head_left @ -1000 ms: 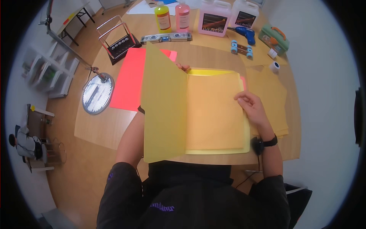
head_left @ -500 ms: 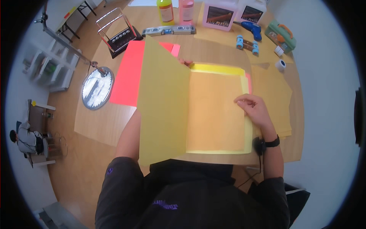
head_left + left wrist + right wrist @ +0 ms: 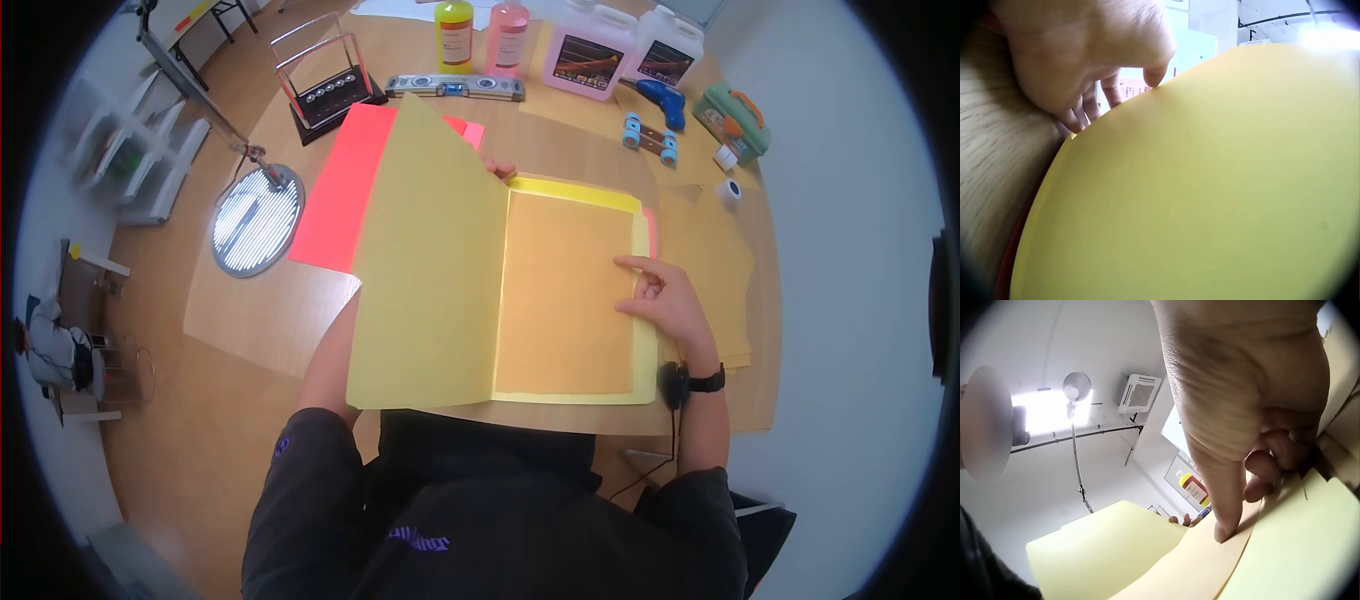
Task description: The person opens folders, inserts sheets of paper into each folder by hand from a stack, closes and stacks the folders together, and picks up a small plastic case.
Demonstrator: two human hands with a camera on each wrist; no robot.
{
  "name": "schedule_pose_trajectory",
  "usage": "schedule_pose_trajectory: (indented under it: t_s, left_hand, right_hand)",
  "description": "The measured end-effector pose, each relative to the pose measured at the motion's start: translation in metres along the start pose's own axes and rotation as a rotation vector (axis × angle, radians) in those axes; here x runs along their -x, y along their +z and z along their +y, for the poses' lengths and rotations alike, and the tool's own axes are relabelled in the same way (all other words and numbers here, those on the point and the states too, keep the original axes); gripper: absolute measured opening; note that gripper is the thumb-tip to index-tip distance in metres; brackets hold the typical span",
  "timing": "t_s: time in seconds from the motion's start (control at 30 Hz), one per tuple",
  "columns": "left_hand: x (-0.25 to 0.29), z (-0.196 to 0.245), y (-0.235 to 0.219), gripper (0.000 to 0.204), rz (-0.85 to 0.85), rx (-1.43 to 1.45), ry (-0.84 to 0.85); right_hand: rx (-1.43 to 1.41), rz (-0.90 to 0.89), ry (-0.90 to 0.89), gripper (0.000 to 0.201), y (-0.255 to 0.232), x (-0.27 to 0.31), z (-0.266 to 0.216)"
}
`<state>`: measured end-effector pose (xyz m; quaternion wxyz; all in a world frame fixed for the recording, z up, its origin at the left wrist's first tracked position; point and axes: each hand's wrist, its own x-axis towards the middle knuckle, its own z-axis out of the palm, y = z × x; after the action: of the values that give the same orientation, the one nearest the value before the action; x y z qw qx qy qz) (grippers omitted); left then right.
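A yellow folder [image 3: 430, 290] lies spread at the table's front edge, its left cover raised on a slant. On the inside of its right half rests a stack of orange paper [image 3: 570, 300]. My left hand [image 3: 1094, 53] is behind the raised cover, gripping its upper edge close to the fold, thumb on the cover and fingers over the edge; the head view shows only fingertips. On the paper's right edge, my right hand [image 3: 668, 300] touches the sheet with spread thumb and index finger, the other fingers curled under. Right thumb tip [image 3: 1225, 532] presses on the orange paper.
Red folders [image 3: 345, 190] lie beneath and left of the cover. Orange sheets [image 3: 715, 270] are on the right. Behind stand a spirit level [image 3: 455, 87], bottles [image 3: 455, 40], jugs [image 3: 590, 50], a blue drill [image 3: 660, 100], a green case [image 3: 735, 125] and a lit lamp [image 3: 257, 220].
My right thumb and index finger have spread apart on the paper's edge. The paper's right edge shows more yellow folder beside it. The raised cover leans a little further left.
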<state>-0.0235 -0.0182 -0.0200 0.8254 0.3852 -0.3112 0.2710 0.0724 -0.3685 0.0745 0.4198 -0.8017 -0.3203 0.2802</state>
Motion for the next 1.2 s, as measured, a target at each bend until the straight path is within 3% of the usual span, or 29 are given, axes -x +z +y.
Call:
schedule_pose_trajectory:
  t_s: [0.07, 0.27, 0.3, 0.37, 0.4, 0.47, 0.5, 0.57, 0.6, 0.67, 0.77, 0.8, 0.87, 1.0, 1.07, 1.2]
  left_hand:
    - [0.003, -0.001, 0.002, 0.04, -0.007, 0.017, -0.014]
    - [0.005, -0.005, 0.001, 0.041, -0.007, 0.057, -0.055]
    - [-0.015, -0.012, -0.007, 0.041, -0.023, 0.08, -0.069]
    - [-0.006, -0.007, 0.002, 0.041, -0.102, 0.147, -0.072]
    - [-0.005, -0.007, 0.01, 0.041, -0.14, 0.174, -0.062]
    - [-0.007, -0.005, 0.02, 0.042, -0.188, 0.201, -0.059]
    - [-0.003, -0.002, 0.025, 0.042, -0.203, 0.203, -0.064]
    - [-0.006, 0.002, 0.028, 0.042, -0.218, 0.204, -0.08]
    - [-0.003, 0.005, 0.03, 0.042, -0.222, 0.207, -0.091]
    - [-0.002, 0.001, 0.031, 0.043, -0.216, 0.213, -0.119]
    - [0.003, -0.006, 0.025, 0.043, -0.169, 0.221, -0.186]
    - [0.009, -0.005, 0.021, 0.043, -0.145, 0.218, -0.204]
    - [0.002, -0.011, 0.011, 0.044, -0.099, 0.203, -0.225]
    - [-0.005, -0.005, 0.003, 0.044, -0.091, 0.17, -0.214]
    - [-0.008, -0.003, 0.006, 0.045, -0.106, 0.167, -0.221]
    - [-0.005, 0.002, 0.013, 0.045, -0.122, 0.159, -0.244]
  right_hand:
    - [0.011, -0.04, 0.028, 0.062, -0.003, -0.002, 0.004]
    - [0.005, -0.019, 0.016, 0.057, -0.003, 0.001, 0.005]
    - [0.005, 0.007, 0.025, 0.057, 0.0, 0.004, 0.004]
    - [-0.062, 0.286, -0.07, 0.048, -0.014, 0.006, -0.005]
    - [-0.038, 0.326, -0.082, 0.048, -0.032, 0.006, -0.005]
    - [0.207, 0.678, 0.001, 0.049, -0.058, 0.004, 0.008]
    - [0.206, 0.691, -0.007, 0.049, -0.072, 0.005, 0.021]
    - [0.751, 0.826, -0.06, 0.063, -0.099, 0.008, 0.052]
    - [0.747, 0.83, -0.057, 0.063, -0.105, 0.009, 0.061]
    - [1.074, 0.803, 0.146, 0.082, -0.111, 0.012, 0.082]
    - [1.251, 0.809, 0.147, 0.089, -0.112, 0.009, 0.126]
    - [1.243, 0.783, 0.149, 0.089, -0.108, 0.009, 0.112]
    - [0.876, 0.494, 0.503, 0.09, -0.11, 0.008, 0.083]
    - [0.826, 0.514, 0.39, 0.08, -0.113, 0.004, 0.091]
    - [0.79, 0.608, 0.202, 0.066, -0.106, 0.007, 0.09]
    - [0.786, 0.674, 0.221, 0.052, -0.102, 0.007, 0.083]
